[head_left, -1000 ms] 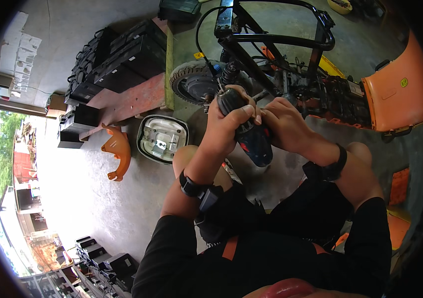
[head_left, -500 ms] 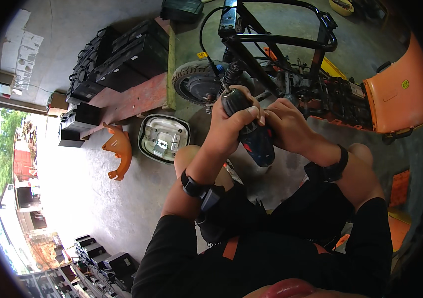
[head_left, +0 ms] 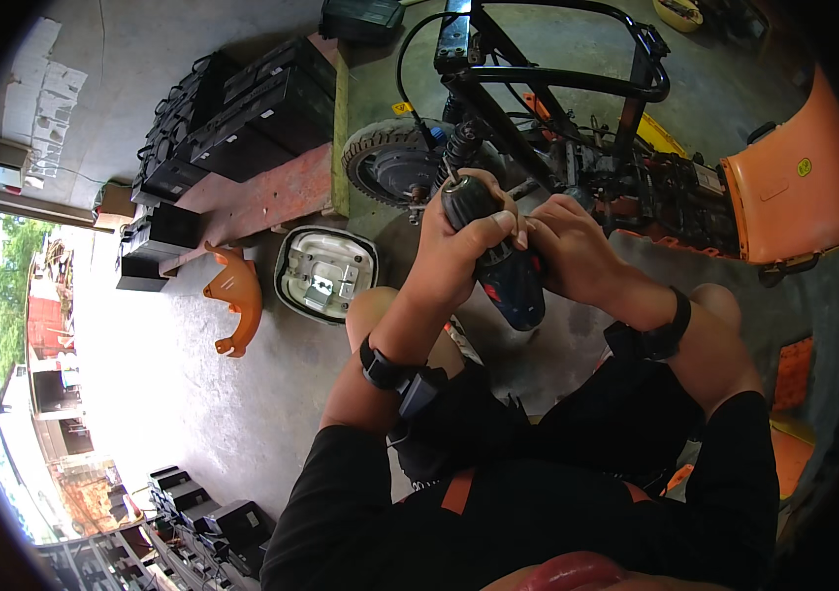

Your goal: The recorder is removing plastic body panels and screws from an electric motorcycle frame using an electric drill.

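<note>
The left hand wraps closed around the chuck end of the power drill, near the black frame. Right hand: fingers curled, at the drill's right side; grip cannot be determined.

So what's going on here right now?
The left hand is wrapped around the front of a dark power drill, with the right hand curled at its side; that hand's exact grip is hidden. Beyond are a black tube frame and a treaded wheel. A curved orange panel lies on the floor.
</note>
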The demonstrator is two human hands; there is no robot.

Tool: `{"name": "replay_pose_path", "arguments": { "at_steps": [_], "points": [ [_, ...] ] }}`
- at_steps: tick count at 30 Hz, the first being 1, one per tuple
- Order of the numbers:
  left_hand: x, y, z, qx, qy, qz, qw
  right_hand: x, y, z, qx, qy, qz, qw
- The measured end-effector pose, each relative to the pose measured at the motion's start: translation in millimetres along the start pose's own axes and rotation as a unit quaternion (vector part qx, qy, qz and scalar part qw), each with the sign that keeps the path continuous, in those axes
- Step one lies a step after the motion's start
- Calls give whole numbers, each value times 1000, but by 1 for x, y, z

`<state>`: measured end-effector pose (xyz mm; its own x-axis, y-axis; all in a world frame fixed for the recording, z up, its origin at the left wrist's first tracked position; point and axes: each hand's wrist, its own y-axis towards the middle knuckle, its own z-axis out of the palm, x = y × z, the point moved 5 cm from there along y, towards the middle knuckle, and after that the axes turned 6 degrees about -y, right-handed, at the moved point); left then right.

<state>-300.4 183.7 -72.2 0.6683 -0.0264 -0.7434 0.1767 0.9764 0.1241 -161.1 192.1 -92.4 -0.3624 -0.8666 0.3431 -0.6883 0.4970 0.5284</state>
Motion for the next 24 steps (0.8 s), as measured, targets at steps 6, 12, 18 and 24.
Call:
{"name": "replay_pose_path", "arguments": {
  "at_steps": [6,12,18,24],
  "points": [
    [0,-2,4,7,-18,-8,1000,1,0,1,-5,15,-21,1000],
    [1,-1,4,10,-14,-19,1000,1,0,1,-15,12,-22,1000],
    [2,0,0,6,-16,-21,1000,1,-2,0,5,1,-15,1000],
    [3,1,-4,-5,4,-30,1000,-1,-2,1,12,-2,-17,1000]
  ]
}}
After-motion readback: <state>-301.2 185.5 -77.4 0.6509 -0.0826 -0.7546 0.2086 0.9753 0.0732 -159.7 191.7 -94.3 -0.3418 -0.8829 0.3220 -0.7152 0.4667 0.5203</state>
